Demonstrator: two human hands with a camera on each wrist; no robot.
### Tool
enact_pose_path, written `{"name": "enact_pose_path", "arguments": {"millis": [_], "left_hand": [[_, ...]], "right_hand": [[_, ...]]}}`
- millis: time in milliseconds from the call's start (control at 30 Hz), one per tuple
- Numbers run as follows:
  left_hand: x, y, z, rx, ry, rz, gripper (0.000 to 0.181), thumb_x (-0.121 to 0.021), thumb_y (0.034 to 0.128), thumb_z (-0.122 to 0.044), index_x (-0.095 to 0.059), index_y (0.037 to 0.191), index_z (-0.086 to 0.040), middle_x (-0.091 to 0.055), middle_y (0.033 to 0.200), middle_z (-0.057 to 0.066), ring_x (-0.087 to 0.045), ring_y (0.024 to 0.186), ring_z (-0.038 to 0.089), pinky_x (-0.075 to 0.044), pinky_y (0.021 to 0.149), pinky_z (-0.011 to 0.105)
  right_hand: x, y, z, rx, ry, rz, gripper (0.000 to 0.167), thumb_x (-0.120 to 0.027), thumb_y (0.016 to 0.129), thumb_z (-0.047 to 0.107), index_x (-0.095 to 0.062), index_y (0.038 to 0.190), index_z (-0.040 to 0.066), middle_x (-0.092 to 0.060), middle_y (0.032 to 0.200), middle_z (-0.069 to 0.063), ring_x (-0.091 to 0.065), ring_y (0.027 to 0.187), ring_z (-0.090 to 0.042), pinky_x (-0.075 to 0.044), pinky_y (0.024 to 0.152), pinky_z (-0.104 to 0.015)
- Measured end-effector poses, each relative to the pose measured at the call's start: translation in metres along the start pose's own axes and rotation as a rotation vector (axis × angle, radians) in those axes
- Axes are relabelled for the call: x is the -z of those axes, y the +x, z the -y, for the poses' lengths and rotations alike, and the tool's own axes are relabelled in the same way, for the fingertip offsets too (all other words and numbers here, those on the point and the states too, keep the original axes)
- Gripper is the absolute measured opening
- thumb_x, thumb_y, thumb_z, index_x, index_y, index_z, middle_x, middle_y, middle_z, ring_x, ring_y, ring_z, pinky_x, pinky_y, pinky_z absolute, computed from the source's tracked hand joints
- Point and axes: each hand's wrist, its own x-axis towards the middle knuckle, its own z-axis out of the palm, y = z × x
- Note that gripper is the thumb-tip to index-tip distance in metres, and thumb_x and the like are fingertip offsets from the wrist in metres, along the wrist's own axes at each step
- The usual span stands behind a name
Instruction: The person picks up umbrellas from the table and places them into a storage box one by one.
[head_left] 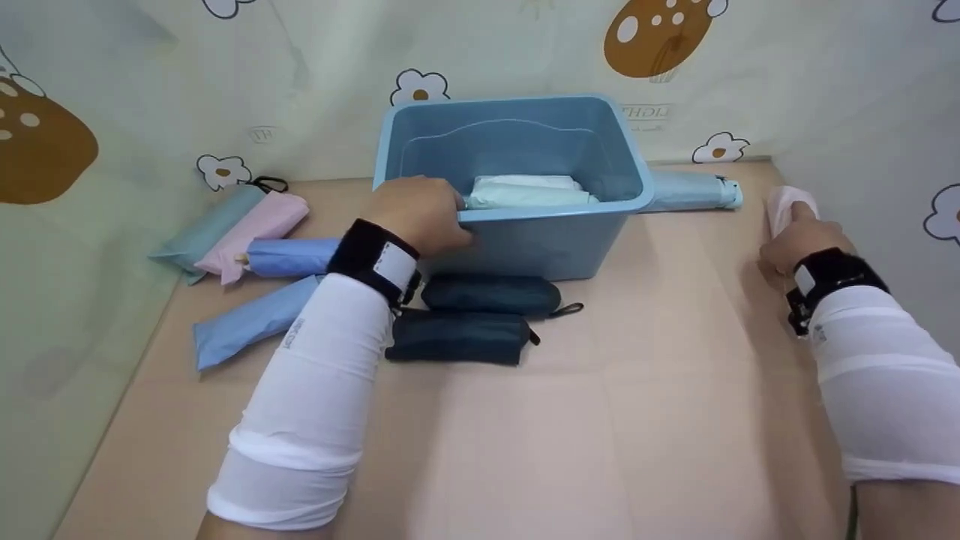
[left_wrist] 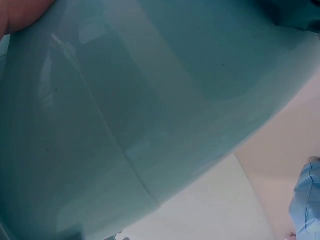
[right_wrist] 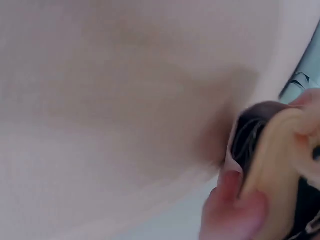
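My left hand [head_left: 420, 214] grips the near left rim of a blue plastic bin [head_left: 540, 244]; its wall fills most of the left wrist view. At the table's far right, my right hand [head_left: 806, 236] holds a pale pink folded umbrella [head_left: 786, 201]. The right wrist view shows its beige curved handle [right_wrist: 275, 165] and dark inside, with fingers around it. Pale mint folded bundles [head_left: 529, 192] lie inside the bin. A light blue folded umbrella [head_left: 690, 192] lies along the bin's right side.
Two dark folded umbrellas, one [head_left: 491, 295] behind the other [head_left: 459, 337], lie before the bin. To the left are a green umbrella [head_left: 217, 225], a pink one [head_left: 259, 227], a blue one [head_left: 292, 256] and a light blue one [head_left: 251, 321]. A patterned curtain [head_left: 315, 90] hangs behind.
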Motion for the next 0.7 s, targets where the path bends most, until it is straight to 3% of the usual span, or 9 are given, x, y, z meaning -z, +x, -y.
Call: {"name": "enact_pose_path", "arguments": {"millis": [200, 333, 467, 700], "left_hand": [[0.001, 0.000, -0.001, -0.004, -0.008, 0.007, 0.042, -0.075, 0.0861, -0.044, -0.051, 0.063, -0.018, -0.054, 0.068, -0.001, -0.054, 0.070, 0.022, -0.042, 0.060, 0.037], [0.002, -0.001, 0.000, -0.005, -0.012, 0.006, 0.039, -0.074, 0.0860, -0.041, -0.052, 0.064, -0.017, -0.055, 0.068, 0.000, -0.053, 0.069, 0.022, -0.041, 0.060, 0.037], [0.002, -0.001, -0.001, -0.005, -0.017, 0.005, 0.039, -0.074, 0.0856, -0.040, -0.051, 0.063, -0.017, -0.053, 0.066, -0.001, -0.052, 0.067, 0.022, -0.040, 0.059, 0.036], [0.002, -0.001, -0.001, -0.001, -0.016, -0.002, 0.042, -0.074, 0.0846, -0.039, -0.047, 0.060, -0.018, -0.047, 0.063, -0.002, -0.049, 0.065, 0.021, -0.038, 0.057, 0.037]], "right_hand": [[0.011, 0.006, -0.003, 0.071, 0.033, -0.050, 0.093, -0.055, 0.097, 0.026, 0.002, 0.165, -0.003, -0.038, 0.140, -0.051, -0.045, 0.114, -0.058, -0.044, 0.097, -0.069], [0.023, 0.000, 0.012, 0.148, 0.081, -0.143, 0.094, -0.055, 0.098, 0.031, 0.001, 0.167, 0.001, -0.045, 0.135, -0.049, -0.051, 0.111, -0.058, -0.047, 0.092, -0.068], [0.038, -0.015, 0.042, 0.259, 0.131, -0.222, 0.093, -0.055, 0.097, 0.028, -0.001, 0.168, 0.006, -0.049, 0.138, -0.047, -0.056, 0.113, -0.057, -0.047, 0.093, -0.067], [0.052, -0.051, 0.112, 0.418, 0.172, -0.290, 0.089, -0.055, 0.097, 0.022, -0.005, 0.171, 0.019, -0.042, 0.155, -0.037, -0.053, 0.121, -0.052, -0.050, 0.094, -0.064]]}}
